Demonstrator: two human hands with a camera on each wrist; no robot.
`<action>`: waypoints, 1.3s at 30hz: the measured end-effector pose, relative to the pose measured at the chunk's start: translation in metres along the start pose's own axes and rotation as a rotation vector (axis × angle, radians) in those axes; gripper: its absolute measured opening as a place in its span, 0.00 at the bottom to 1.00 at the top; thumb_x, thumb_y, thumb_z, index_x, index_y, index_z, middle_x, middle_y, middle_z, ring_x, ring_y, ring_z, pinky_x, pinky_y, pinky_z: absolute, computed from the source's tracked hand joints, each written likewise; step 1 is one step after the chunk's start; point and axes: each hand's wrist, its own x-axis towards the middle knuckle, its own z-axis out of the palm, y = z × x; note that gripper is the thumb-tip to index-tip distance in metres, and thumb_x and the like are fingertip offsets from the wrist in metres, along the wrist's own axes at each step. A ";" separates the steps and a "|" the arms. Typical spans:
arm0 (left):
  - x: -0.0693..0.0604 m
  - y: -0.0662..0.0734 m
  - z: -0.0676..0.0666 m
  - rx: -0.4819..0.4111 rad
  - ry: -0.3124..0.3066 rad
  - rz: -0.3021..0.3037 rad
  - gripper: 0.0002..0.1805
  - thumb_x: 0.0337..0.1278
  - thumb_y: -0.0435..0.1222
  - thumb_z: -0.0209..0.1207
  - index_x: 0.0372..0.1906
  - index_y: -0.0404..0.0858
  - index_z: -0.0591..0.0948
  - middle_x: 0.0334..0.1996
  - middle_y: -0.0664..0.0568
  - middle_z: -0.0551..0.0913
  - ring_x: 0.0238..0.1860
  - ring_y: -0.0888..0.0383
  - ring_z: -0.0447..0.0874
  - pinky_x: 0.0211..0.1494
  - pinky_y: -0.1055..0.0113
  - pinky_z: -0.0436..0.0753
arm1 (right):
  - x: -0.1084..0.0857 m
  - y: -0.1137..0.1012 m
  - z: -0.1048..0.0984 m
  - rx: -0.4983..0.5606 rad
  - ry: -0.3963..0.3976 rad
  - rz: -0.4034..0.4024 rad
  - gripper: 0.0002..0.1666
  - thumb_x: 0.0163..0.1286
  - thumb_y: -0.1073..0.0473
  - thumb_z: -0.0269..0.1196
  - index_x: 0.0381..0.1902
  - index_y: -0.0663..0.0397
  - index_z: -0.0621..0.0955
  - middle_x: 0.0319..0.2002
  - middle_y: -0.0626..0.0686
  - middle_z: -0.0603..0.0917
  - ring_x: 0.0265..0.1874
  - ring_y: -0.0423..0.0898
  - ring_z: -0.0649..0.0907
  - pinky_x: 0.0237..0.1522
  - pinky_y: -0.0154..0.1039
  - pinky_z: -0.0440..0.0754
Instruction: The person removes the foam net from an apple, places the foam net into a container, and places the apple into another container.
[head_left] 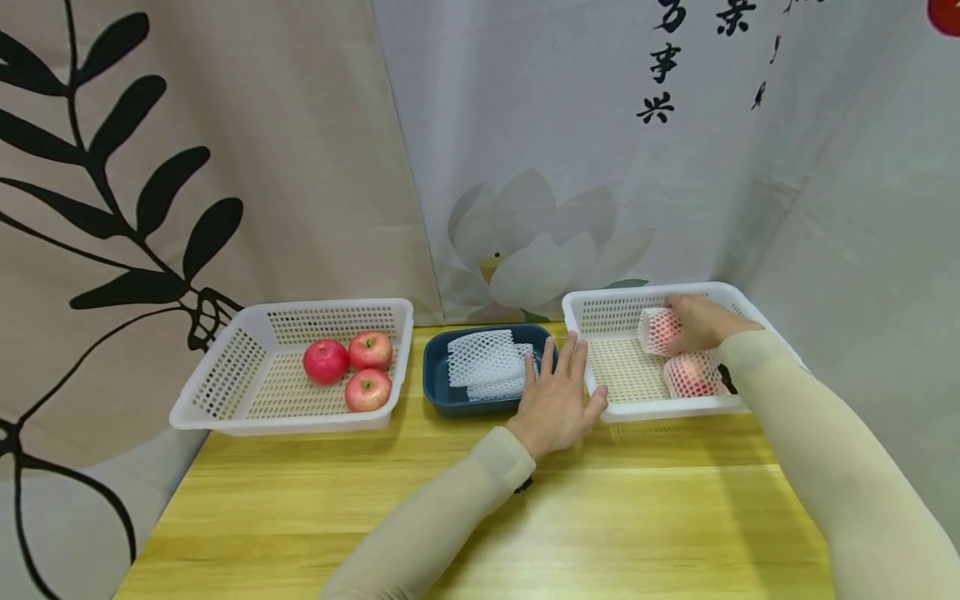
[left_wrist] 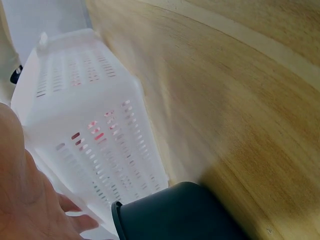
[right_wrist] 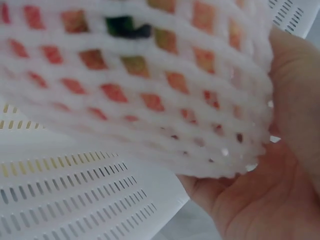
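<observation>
My right hand [head_left: 701, 323] grips an apple in a white foam net [head_left: 658, 332] inside the right white basket [head_left: 667, 409]. Up close, the right wrist view shows the net's mesh with red and yellowish skin behind it, and the hand curled at its side. A second netted apple [head_left: 691, 377] lies in the same basket, just below that hand. My left hand [head_left: 553, 410] has its fingers spread, beside the near left corner of the right basket and over the right end of a dark blue tray [head_left: 459, 410]. Nothing is held in it.
White foam nets [head_left: 483, 358] lie flat in the blue tray. To the left stands another white basket [head_left: 285, 425] with three bare apples [head_left: 367, 390]. All the containers sit along the back of the wooden table [head_left: 645, 517], against a printed curtain [head_left: 322, 150].
</observation>
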 end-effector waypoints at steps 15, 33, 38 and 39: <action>-0.002 0.000 -0.001 -0.013 -0.005 0.000 0.47 0.94 0.66 0.30 0.99 0.44 0.46 1.00 0.49 0.41 0.98 0.32 0.43 0.96 0.24 0.53 | 0.001 -0.008 -0.006 0.009 0.023 -0.004 0.54 0.63 0.54 0.90 0.75 0.75 0.74 0.67 0.76 0.86 0.67 0.74 0.86 0.75 0.75 0.82; -0.001 -0.001 0.001 -0.001 0.016 0.007 0.46 0.94 0.65 0.31 0.99 0.43 0.47 1.00 0.48 0.43 0.98 0.31 0.46 0.95 0.22 0.55 | 0.000 -0.029 -0.015 0.014 0.078 -0.048 0.49 0.66 0.53 0.88 0.75 0.68 0.76 0.66 0.72 0.87 0.65 0.69 0.88 0.72 0.73 0.85; -0.001 -0.001 0.001 -0.002 0.015 0.004 0.47 0.94 0.66 0.30 0.99 0.43 0.47 1.00 0.48 0.43 0.98 0.31 0.45 0.95 0.22 0.55 | 0.000 -0.035 -0.017 0.015 0.100 -0.075 0.50 0.66 0.54 0.88 0.76 0.69 0.76 0.67 0.73 0.86 0.64 0.70 0.88 0.71 0.72 0.86; -0.001 0.000 0.000 -0.001 0.015 0.003 0.46 0.94 0.66 0.30 0.99 0.43 0.47 1.00 0.48 0.43 0.98 0.31 0.45 0.95 0.23 0.55 | 0.001 -0.036 -0.017 0.014 0.104 -0.078 0.50 0.66 0.54 0.87 0.76 0.69 0.75 0.67 0.74 0.86 0.65 0.70 0.88 0.71 0.73 0.85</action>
